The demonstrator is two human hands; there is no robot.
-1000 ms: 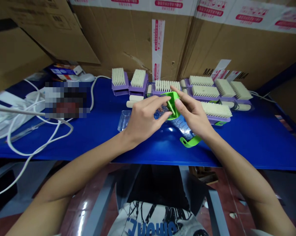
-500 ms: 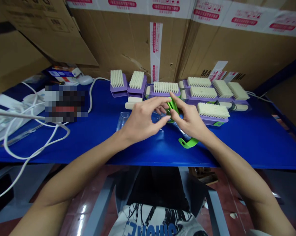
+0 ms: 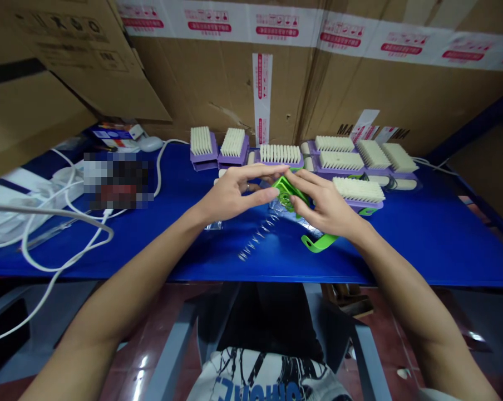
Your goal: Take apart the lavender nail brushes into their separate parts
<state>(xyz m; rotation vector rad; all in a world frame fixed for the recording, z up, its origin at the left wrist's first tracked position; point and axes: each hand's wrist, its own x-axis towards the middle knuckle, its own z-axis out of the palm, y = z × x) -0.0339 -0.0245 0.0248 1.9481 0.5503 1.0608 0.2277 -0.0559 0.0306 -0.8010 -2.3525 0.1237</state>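
Note:
Between my two hands is a bright green plastic part [image 3: 288,194] with a round detail on its face. My left hand [image 3: 237,192] has its fingertips and thumb on the part's left side. On the right side, my right hand [image 3: 320,201] grips the same part with thumb and fingers. A metal coil spring [image 3: 257,236] slants down and left below the part. Under my right hand lies a curved green strip with a hole [image 3: 318,243]. Clear plastic wrap [image 3: 312,224] shows partly beneath my hands.
Several purple blocks with cream bristles [image 3: 341,161] stand along the back of the blue table [image 3: 427,239]. Cardboard boxes [image 3: 218,83] rise behind them. White cables [image 3: 47,267] and a blurred-out object [image 3: 118,181] are at the left. A grey chair's armrests flank my lap.
The green part has turned and moved slightly left and down, showing its round detail. The coil spring now shows below it. My left hand has moved left and flattened.

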